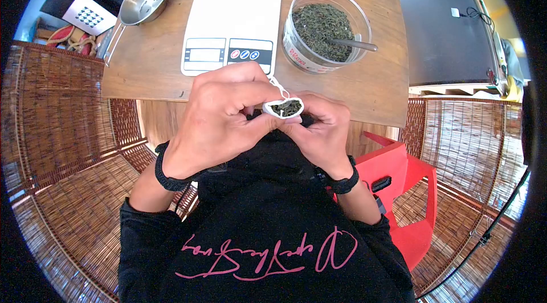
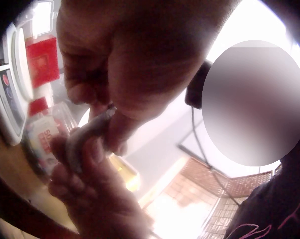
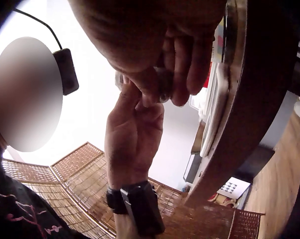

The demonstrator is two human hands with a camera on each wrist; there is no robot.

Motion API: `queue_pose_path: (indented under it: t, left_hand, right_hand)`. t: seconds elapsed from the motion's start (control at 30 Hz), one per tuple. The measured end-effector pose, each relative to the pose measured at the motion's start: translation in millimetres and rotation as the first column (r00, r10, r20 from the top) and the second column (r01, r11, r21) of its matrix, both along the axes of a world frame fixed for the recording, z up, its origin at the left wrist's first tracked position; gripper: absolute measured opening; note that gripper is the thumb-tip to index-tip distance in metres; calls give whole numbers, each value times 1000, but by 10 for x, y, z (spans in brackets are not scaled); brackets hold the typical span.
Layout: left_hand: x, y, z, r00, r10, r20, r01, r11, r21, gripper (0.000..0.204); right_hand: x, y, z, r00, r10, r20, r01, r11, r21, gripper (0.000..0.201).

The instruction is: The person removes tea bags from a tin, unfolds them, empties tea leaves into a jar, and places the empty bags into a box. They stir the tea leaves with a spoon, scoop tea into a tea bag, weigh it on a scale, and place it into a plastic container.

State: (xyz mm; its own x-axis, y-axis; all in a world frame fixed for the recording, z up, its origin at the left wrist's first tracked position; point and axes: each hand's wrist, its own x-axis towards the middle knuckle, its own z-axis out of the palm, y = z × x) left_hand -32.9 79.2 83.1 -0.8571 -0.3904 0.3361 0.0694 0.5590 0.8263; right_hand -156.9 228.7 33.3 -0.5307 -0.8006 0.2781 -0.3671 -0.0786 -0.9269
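Both hands hold a small white tea bag filled with dark green leaves, its mouth facing up, just in front of the table edge. My left hand pinches its left side with thumb and fingers. My right hand pinches its right side. A thin white string runs up from the bag towards the scale. In the left wrist view the tea bag shows as a grey sliver between the left hand above and the right hand below. In the right wrist view it is mostly hidden by fingers.
On the wooden table stand a white kitchen scale, a clear jar of loose tea with a metal spoon in it, and a steel cup. A red chair is at my right. Woven mats cover the floor.
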Motion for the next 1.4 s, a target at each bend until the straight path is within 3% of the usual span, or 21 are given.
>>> queue_pose_path:
  t: [0.23,0.33,0.4,0.5,0.63,0.73,0.9,1.4]
  left_hand:
    - [-9,5,-34,1000,-5,-7,5,1000,-17,22]
    - [-45,30,-7,1000,12,-19,-11,999,33,30]
    - [-60,58,68,998,61,-8,-61,998,-3,37]
    - [-37,64,26,992,107,64,-106,994,-32,37]
    - [-35,70,-11,991,136,14,-136,991,-3,34]
    - [-18,35,21,994,105,11,-105,994,15,34]
    - [-11,-13,34,1000,31,5,-31,999,-39,33]
    - [0,-23,34,997,33,68,-29,997,-65,28]
  right_hand:
    - [-1,10,-58,999,0,37,2,998,-57,17]
    - [7,16,-100,994,-34,106,38,999,-32,19]
    - [35,-17,-115,980,-152,129,159,986,-42,23]
    - [30,7,-131,985,-150,81,156,985,-70,29]
    - [39,-28,-54,978,-167,126,172,985,-32,36]
    - [-33,-30,-54,991,-89,101,103,985,-142,41]
    - [-89,48,8,995,-2,95,-2,999,38,41]
    - [-61,24,4,996,29,87,-30,999,16,28]
